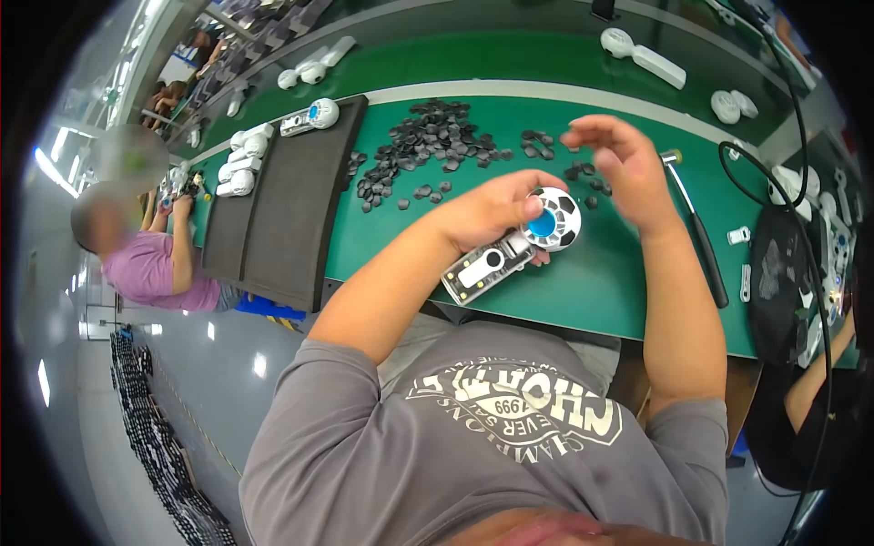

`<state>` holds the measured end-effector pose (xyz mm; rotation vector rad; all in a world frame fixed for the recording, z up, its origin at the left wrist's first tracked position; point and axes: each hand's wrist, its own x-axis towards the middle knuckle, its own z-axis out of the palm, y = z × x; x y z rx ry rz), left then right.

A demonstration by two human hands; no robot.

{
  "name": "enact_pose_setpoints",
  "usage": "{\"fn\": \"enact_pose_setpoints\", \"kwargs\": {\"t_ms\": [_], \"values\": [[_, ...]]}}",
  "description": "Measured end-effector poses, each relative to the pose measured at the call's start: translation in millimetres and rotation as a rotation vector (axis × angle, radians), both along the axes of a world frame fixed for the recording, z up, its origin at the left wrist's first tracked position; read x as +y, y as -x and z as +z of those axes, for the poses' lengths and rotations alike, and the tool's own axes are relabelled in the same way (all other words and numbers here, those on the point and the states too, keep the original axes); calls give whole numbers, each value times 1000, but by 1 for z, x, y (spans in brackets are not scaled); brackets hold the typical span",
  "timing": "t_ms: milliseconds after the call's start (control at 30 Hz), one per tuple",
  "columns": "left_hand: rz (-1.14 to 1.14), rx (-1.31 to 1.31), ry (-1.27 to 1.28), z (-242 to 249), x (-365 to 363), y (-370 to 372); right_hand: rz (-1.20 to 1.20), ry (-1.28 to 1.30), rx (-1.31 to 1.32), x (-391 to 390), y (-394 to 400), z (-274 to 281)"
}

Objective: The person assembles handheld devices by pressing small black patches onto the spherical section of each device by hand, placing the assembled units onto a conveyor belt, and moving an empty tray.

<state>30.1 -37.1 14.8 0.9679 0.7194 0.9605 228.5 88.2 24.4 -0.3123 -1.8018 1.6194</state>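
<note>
White plastic device with a soccer-ball head and a clear rectangular handle (510, 255) sits in front of your chest, held up over the near edge of the green table (391, 246). Your left hand (496, 209) is closed around it where the head meets the handle, your thumb pressed on the ball beside its round blue centre. From the head, the handle slants down toward 7 or 8 o'clock.

Your right hand (628, 168) is raised above the table at about 1 o'clock from the device, clear of it, with the fingers curled; you cannot tell from this view whether the fingertips pinch anything. Below and beside those fingers lie a few loose black pieces (537, 144).

At 11 o'clock from the device spreads a large heap of small black hexagonal pieces (432, 136). Toward 3 o'clock, a hammer with a long black handle (699, 227) lies on the table, its head pointing away from you. Between 9 and 10 o'clock you have a dark grey flat tray (300, 191); a second ball-headed device (309, 116) rests at its far end, and several white devices (238, 182) lie along its left side. Farther off at 9 o'clock, a person in a purple shirt (155, 264) sits.
</note>
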Motion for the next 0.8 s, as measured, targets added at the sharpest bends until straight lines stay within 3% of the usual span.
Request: {"fn": "enact_pose_setpoints", "kwargs": {"t_ms": [67, 167, 267, 367, 400, 467, 567, 600, 667, 700, 767, 800], "values": [[21, -101, 33, -13, 9, 1, 54, 0, 127, -8, -2, 6], [74, -173, 110, -9, 13, -4, -149, -662, -279, -32, 4, 15], [126, -231, 239, 12, 12, -3, -204, -601, -281, -20, -5, 7], [-87, 416, 52, 37, 5, 14, -324, -473, -175, -12, 3, 0], [-78, 417, 45, 43, 9, 21, -421, -365, -62, -10, 7, -3], [99, 585, 53, 55, 27, 43, -511, -258, 60, -6, 12, -5], [419, 448, 45, 27, 96, 83, -694, -533, -424, 1, 12, -6], [496, 370, 27, 16, 127, 100, -690, -542, -420, 1, 11, -8], [708, 707, -63, -10, 187, 132, -575, -728, -618, 1, 8, -13], [712, 704, -70, -15, 190, 138, -518, -818, -720, 0, 7, -15], [805, 1958, -263, -20, 200, 149, -512, -833, -729, -1, 8, -16], [787, 2076, -384, -28, 201, 160, -501, -838, -743, -2, 8, -17]]}}
